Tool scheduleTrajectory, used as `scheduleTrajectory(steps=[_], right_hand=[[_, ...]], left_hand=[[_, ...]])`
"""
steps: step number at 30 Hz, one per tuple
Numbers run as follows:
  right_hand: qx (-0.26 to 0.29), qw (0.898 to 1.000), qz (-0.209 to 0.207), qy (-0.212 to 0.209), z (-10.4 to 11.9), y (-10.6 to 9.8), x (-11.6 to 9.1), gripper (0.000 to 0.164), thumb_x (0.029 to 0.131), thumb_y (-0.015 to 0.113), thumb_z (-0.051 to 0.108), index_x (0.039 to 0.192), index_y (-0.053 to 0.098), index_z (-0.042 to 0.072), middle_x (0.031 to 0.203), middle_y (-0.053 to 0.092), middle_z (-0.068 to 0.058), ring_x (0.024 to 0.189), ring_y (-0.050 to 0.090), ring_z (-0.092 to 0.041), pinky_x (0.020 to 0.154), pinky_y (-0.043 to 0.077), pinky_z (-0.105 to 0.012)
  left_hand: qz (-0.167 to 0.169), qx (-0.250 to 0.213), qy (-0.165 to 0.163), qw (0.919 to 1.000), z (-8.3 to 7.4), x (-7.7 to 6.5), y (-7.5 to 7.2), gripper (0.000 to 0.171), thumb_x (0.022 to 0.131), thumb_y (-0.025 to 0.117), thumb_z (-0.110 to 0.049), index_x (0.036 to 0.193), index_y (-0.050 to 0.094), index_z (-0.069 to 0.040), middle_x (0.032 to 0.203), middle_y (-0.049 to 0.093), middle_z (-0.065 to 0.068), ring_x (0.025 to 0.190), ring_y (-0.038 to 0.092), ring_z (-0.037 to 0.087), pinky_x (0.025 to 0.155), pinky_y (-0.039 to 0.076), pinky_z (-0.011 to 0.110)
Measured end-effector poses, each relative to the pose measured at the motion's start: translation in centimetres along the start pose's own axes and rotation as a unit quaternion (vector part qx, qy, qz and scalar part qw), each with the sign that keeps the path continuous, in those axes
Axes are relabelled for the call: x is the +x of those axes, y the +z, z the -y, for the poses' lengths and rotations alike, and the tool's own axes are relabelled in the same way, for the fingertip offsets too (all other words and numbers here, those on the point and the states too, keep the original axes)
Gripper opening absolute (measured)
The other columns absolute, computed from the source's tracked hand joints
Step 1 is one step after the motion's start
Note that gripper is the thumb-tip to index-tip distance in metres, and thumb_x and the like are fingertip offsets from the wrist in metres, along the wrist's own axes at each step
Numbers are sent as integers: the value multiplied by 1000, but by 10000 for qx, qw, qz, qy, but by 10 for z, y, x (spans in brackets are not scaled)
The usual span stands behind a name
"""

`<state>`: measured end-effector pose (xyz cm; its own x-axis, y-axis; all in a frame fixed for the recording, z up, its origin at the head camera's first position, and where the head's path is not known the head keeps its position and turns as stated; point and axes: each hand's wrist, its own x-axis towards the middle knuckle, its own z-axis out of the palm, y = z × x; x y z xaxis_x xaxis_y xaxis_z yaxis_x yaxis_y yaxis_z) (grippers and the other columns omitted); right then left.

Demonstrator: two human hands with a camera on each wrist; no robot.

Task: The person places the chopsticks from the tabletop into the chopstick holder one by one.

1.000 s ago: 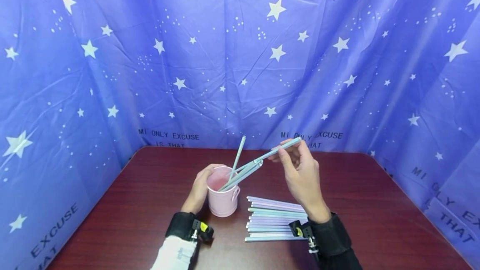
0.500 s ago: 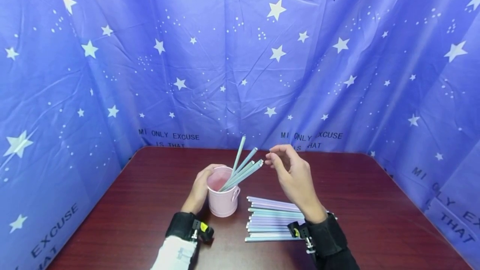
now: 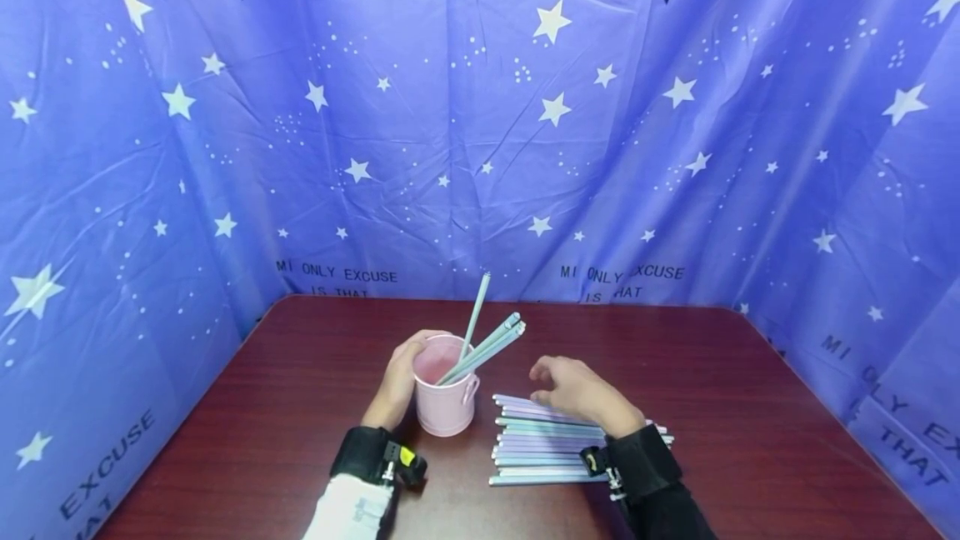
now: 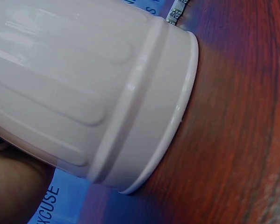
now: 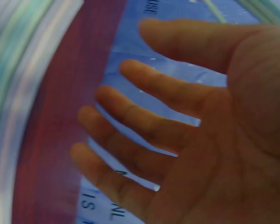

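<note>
A small pink pail point(image 3: 444, 407) stands upright on the table; its ribbed wall fills much of the left wrist view. My left hand point(image 3: 397, 380) grips its left side near the rim, some fingers hidden behind it. Several thin pale blue and green sticks point(image 3: 491, 344), their exact kind unclear, lean inside toward the right, and one stands steeper. My right hand point(image 3: 579, 390) hovers over the far part of a row of lilac, green, blue and white sticks point(image 3: 536, 444). In the right wrist view its fingers point(image 5: 149, 123) are spread and hold nothing.
The dark red wooden table point(image 3: 300, 407) reaches back to a blue star-printed curtain point(image 3: 450, 123), which surrounds it at the back and both sides. Black wrist straps with small cameras sit on both wrists.
My right hand let go of a light blue stick, which dropped into the pail with the others. The hand then came down and nearer, over the row. My left hand kept its place.
</note>
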<state>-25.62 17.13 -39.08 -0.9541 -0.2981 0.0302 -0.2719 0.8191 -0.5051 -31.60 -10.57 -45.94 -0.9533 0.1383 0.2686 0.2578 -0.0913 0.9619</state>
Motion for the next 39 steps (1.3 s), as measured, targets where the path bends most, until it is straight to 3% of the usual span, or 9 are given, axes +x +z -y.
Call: scheduleTrajectory(steps=[4, 10, 13, 16, 18, 22, 25, 33, 39], right_hand=[[-57, 9994, 299, 144, -7, 10, 1, 28, 87, 85, 7, 112, 73, 4, 101, 73, -9, 99, 68, -25, 94, 57, -47], [-185, 9994, 294, -16, -21, 23, 4, 29, 76, 83, -1, 102, 72, 6, 90, 68, -5, 89, 63, -20, 87, 57, -42], [-415, 9981, 116, -446, -49, 39, 17, 26, 71, 81, 3, 94, 71, 12, 84, 66, 0, 82, 60, -15, 78, 55, -41], [-596, 9959, 22, -685, -83, 59, 32, 21, 72, 82, 9, 86, 70, 20, 79, 64, 6, 77, 58, -11, 71, 52, -37], [-691, 9944, -35, -797, -106, 73, 43, 21, 73, 82, 13, 81, 68, 25, 77, 61, 10, 74, 57, -9, 65, 49, -33], [-669, 9952, -3, -710, -130, 88, 57, 26, 73, 82, 14, 76, 64, 32, 73, 60, 15, 71, 56, -7, 64, 47, -28], [-616, 9956, 22, -710, -122, 83, 53, 26, 74, 78, 11, 76, 63, 31, 72, 59, 15, 70, 55, -7, 64, 46, -28], [28, 9990, -215, -382, -28, 19, 6, 20, 89, 77, 0, 83, 65, 15, 76, 64, 5, 72, 55, -12, 67, 48, -30], [36, 9933, -1038, -497, -14, -4, 3, 14, 94, 76, -1, 101, 74, 11, 85, 73, 4, 80, 63, -9, 76, 54, -33]], left_hand=[[-11, -16, 7, 10000, 1, 0, 0, 48, 110, 31, -10, 132, 67, 12, 133, 71, 29, 120, 68, 17, 110, 49, 28], [-3, -20, 0, 10000, 2, 0, 0, 48, 110, 30, -10, 132, 67, 13, 133, 70, 30, 119, 68, 17, 109, 50, 27], [11, -28, 44, 10000, 1, -1, 0, 48, 110, 30, -9, 132, 66, 13, 133, 70, 31, 120, 68, 19, 109, 50, 28], [15, -13, 61, 10000, 1, -2, 1, 48, 110, 30, -9, 132, 66, 14, 133, 70, 31, 120, 68, 19, 109, 50, 28], [16, -13, 61, 10000, 1, -2, 1, 48, 110, 30, -10, 132, 66, 13, 133, 70, 30, 120, 68, 19, 109, 50, 29], [18, -44, 33, 10000, 1, -1, 0, 48, 110, 30, -10, 132, 66, 13, 133, 70, 30, 119, 68, 17, 109, 50, 28], [18, -65, 16, 10000, 1, -1, 0, 48, 110, 30, -10, 133, 66, 13, 133, 70, 30, 118, 68, 16, 109, 50, 28], [30, -37, 4, 10000, 2, 0, 0, 48, 110, 30, -10, 132, 67, 12, 133, 70, 29, 120, 68, 19, 110, 50, 29], [21, -60, -44, 10000, 3, 0, 0, 48, 109, 31, -11, 132, 67, 12, 132, 71, 29, 119, 68, 19, 109, 51, 29]])
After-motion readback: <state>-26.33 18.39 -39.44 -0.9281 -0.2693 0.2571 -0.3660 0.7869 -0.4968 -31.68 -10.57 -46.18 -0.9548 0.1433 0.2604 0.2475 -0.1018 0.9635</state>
